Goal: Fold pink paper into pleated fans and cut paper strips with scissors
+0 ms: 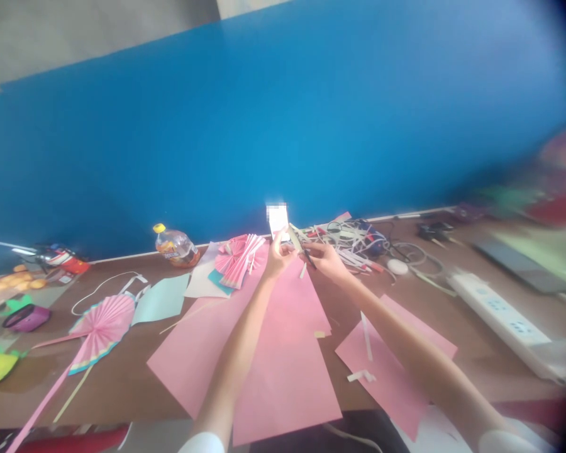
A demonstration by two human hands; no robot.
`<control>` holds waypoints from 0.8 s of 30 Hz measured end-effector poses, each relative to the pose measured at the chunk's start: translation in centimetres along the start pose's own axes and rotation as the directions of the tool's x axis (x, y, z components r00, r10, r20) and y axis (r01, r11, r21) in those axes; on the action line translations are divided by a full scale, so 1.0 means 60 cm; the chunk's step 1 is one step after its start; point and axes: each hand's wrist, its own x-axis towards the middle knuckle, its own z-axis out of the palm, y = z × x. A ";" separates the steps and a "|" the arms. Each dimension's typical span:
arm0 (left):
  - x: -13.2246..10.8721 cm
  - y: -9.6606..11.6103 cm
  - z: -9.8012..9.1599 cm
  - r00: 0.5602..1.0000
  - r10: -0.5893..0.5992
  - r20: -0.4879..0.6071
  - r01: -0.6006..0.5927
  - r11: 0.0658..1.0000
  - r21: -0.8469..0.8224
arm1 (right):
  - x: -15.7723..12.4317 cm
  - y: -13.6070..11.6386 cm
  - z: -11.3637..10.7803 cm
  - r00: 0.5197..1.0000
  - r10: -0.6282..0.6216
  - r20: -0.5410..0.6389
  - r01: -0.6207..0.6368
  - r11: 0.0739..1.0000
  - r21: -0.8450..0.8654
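Bringing both hands together above the far end of the large pink sheets (283, 390), the person works in the air near the blue wall (339, 138). The left hand (279, 255) pinches a short pale strip (293, 238), angled upward; the right hand (327, 259) grasps a slim dark tool (308, 257) just beside it, perhaps scissors, though it is too small to be sure. The step in hand looks like trimming or fixing the strip; whether tool and strip touch, I cannot tell. As I judge it, the next move calls for a steady left pinch and small, careful turns of the right hand, clear of the fingers. A pleated pink fan (236, 259) lies left of the hands, and a tangled heap of strips (358, 246) to their right on the worktop (127, 384).
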 end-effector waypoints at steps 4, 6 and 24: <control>0.000 -0.003 -0.001 1.000 0.001 0.017 -0.001 1.000 0.011 | 0.000 -0.001 0.001 1.000 0.000 -0.016 0.000 1.000 0.008; 0.000 -0.003 -0.001 1.000 -0.015 0.007 0.014 1.000 0.024 | 0.000 -0.001 0.001 1.000 -0.002 -0.021 0.002 1.000 0.002; 0.006 0.005 0.007 0.996 -0.029 -0.081 0.025 0.999 -0.042 | -0.004 -0.008 0.003 1.000 0.008 0.004 -0.008 0.999 0.051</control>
